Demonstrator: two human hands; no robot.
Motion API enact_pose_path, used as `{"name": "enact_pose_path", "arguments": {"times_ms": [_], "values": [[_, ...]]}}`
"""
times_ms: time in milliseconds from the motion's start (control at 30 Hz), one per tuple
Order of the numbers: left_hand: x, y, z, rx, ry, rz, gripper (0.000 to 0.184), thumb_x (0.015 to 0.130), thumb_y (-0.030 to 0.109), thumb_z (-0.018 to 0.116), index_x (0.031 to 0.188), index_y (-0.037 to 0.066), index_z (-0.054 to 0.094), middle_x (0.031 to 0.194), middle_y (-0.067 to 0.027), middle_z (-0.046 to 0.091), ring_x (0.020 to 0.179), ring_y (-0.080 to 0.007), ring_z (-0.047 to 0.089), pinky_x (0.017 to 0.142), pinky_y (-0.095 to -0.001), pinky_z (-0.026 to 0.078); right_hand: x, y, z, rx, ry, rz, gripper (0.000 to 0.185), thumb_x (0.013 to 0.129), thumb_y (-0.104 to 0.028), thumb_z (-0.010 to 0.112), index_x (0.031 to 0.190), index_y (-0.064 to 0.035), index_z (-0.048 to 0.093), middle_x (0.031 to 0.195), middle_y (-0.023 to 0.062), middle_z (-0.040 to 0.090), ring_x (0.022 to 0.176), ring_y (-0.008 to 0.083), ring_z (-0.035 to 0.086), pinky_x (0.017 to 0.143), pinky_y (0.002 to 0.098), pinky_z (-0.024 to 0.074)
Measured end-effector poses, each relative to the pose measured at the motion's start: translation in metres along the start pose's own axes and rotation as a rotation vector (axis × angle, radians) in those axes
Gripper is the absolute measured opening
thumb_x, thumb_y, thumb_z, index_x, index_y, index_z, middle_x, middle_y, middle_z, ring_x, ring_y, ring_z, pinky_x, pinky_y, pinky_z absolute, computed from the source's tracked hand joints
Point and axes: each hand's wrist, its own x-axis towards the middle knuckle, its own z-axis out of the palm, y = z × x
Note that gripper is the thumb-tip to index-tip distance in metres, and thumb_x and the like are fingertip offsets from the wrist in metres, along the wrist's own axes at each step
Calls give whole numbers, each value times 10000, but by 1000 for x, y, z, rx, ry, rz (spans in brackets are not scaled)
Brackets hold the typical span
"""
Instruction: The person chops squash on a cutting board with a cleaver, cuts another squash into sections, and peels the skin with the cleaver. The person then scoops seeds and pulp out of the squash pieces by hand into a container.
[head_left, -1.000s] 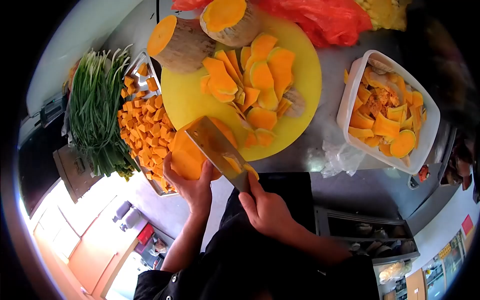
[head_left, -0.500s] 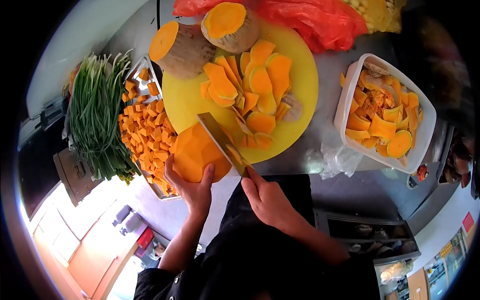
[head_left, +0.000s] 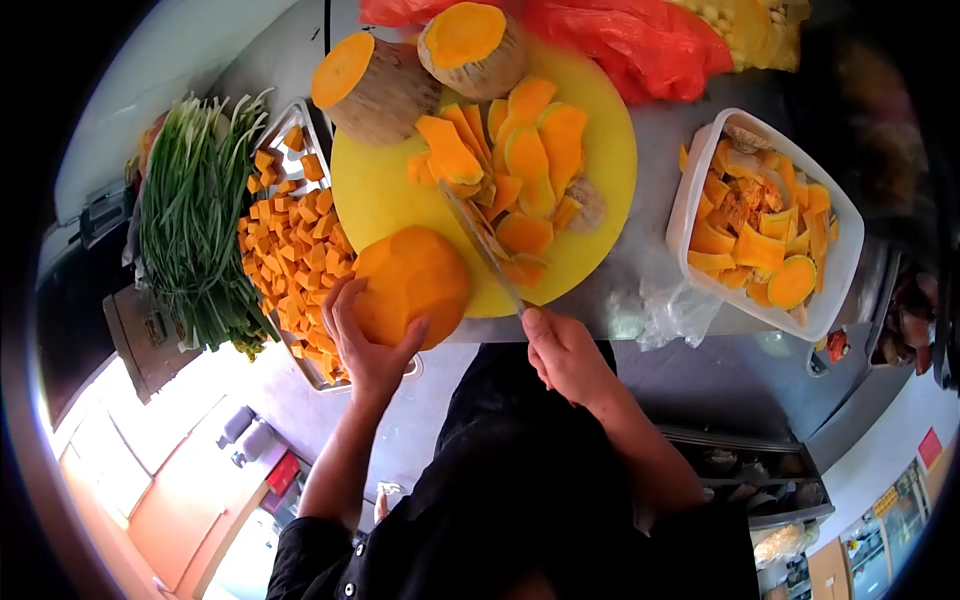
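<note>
My left hand (head_left: 372,345) is closed around the lower left side of a peeled orange pumpkin piece (head_left: 415,285) at the near left edge of the round yellow cutting board (head_left: 375,200). In my right hand (head_left: 565,352) is the handle of a kitchen knife (head_left: 485,245), its blade slanting up and left over the board, apart from the pumpkin piece. Beside the blade lies a heap of pumpkin peelings (head_left: 530,165). Two unpeeled pumpkin pieces (head_left: 385,100) with cut orange faces rest at the board's far left.
Left of the board, a metal tray (head_left: 312,125) holds pumpkin cubes (head_left: 295,250), with a bundle of long green stalks (head_left: 195,225) beyond. On the right stand a white tub (head_left: 690,190) of scraps and a clear plastic bag (head_left: 670,310). A red bag (head_left: 630,45) lies at the back.
The knife has moved right, away from the pumpkin piece, and its blade is now turned more edge-on over the peelings. My left hand has turned the pumpkin piece slightly.
</note>
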Motion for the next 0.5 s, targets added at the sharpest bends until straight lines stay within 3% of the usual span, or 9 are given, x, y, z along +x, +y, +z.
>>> {"name": "enact_pose_path", "arguments": {"times_ms": [133,233,267,400,500], "values": [[13,-23,-11,-7,-56,165,795,645,256,917,1319,79,533,1372,-193,497,1276,-389,492,1062,-484,443,-6,11,15,-130,22,-36,500,1107,-425,423,1217,43,560,631,95,539,558,215,570,552,343,435],[9,-8,-8,-9,-28,58,785,655,229,906,1322,69,523,1361,-192,498,1274,-389,484,1070,-491,428,-16,11,40,-170,70,-35,539,1107,-389,426,1391,58,525,703,188,627,644,304,669,609,389,484],[3,-1,-2,-7,21,10,773,668,222,899,1322,64,519,1356,-190,499,1275,-386,477,1080,-491,413,-24,-2,44,-312,98,-69,552,1099,-354,441,1433,84,471,777,259,659,696,373,703,608,433,516],[-16,40,24,-33,185,-203,699,762,178,847,1350,44,493,1311,-167,497,1266,-342,470,1111,-449,368,-46,10,63,-436,147,-141,599,1068,-317,501,1460,126,407,771,267,671,640,401,689,560,459,537],[-22,54,31,-27,224,-300,642,839,163,810,1376,49,476,1304,-155,483,1259,-314,472,1112,-428,364,-61,3,68,-428,163,-70,626,1062,-321,508,1477,127,372,754,254,678,628,409,682,562,454,545]]}}
